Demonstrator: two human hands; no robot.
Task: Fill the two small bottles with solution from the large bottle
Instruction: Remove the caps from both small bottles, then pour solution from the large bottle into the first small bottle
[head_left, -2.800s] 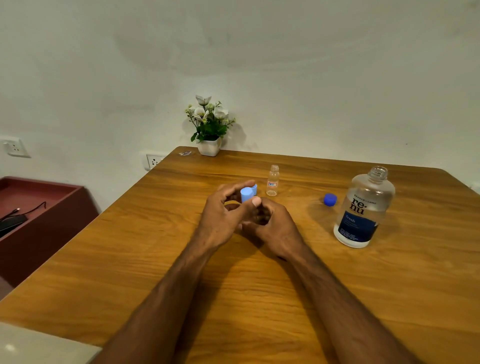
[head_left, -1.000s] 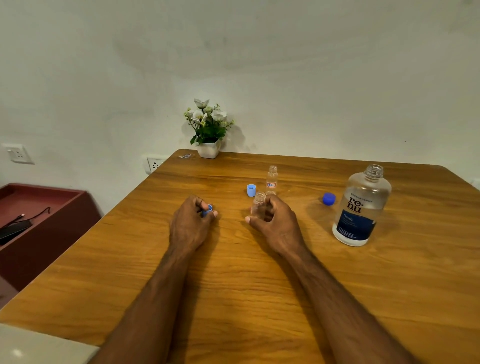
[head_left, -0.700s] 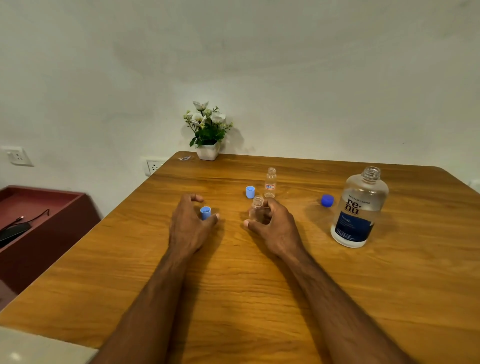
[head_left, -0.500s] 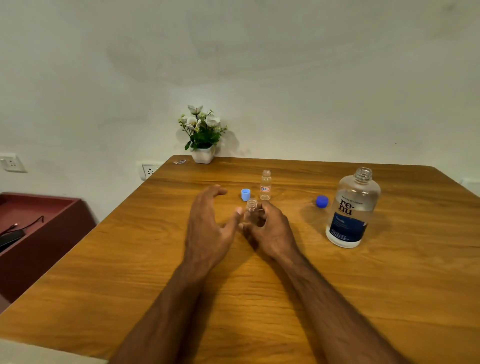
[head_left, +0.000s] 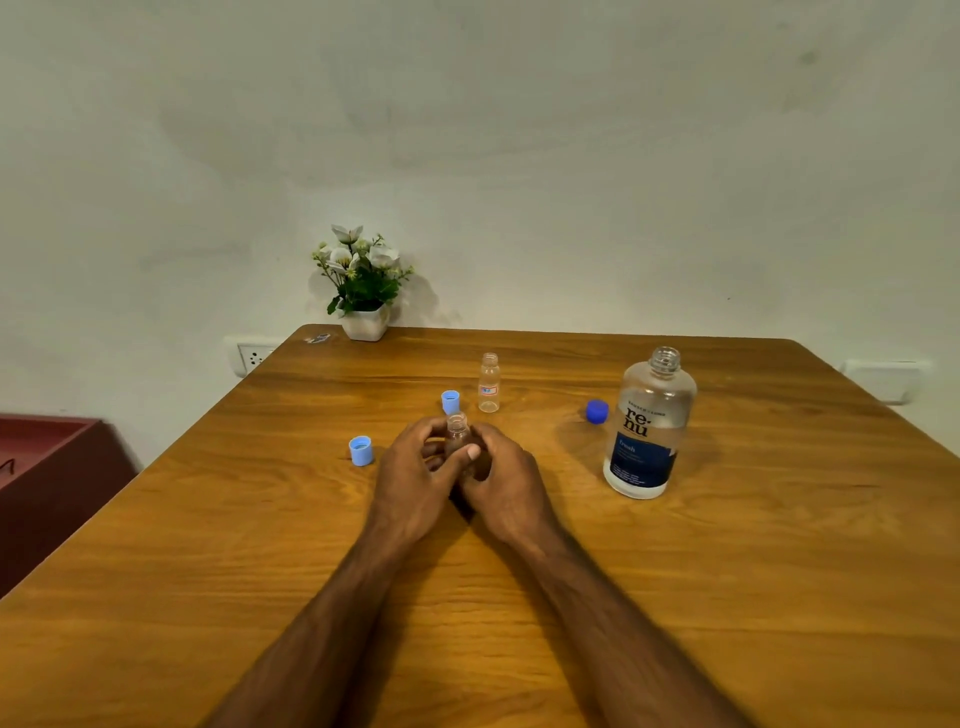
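Note:
Both hands meet at the table's middle around one small clear bottle (head_left: 457, 431), uncapped, its neck sticking up between the fingers. My left hand (head_left: 415, 470) and my right hand (head_left: 506, 480) both grip it. A second small clear bottle (head_left: 489, 383), uncapped and upright, stands just behind. Two light blue caps lie loose: one cap (head_left: 360, 450) left of my left hand, the other cap (head_left: 450, 402) beside the far small bottle. The large clear bottle (head_left: 647, 426) with a dark blue label stands open at the right, its dark blue cap (head_left: 597, 411) on the table to its left.
A white pot of flowers (head_left: 365, 291) sits at the far left corner of the wooden table (head_left: 727, 597), against the wall. A dark red cabinet (head_left: 52, 467) stands below the table's left edge. Wall sockets (head_left: 254, 356) sit behind the table.
My left hand set the light blue cap down on the table at the left, then came back to the small bottle and closed on it beside my right hand.

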